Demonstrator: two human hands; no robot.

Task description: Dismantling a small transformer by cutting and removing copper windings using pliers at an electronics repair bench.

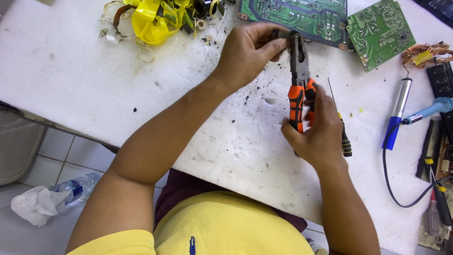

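The right hand is closed around the orange-and-black handles of a pair of pliers, whose nose points to twelve o'clock. The left hand pinches a small dark part between thumb and fingers, right at the pliers' tip, just in front of the green circuit board. Whether the tip has bitten the part yet I cannot tell.

The work looks well under way: a heap of yellow tape and wire scraps lies at eleven o'clock, and dark crumbs dot the white desk. A screwdriver and a blue soldering iron lie unused at three o'clock.
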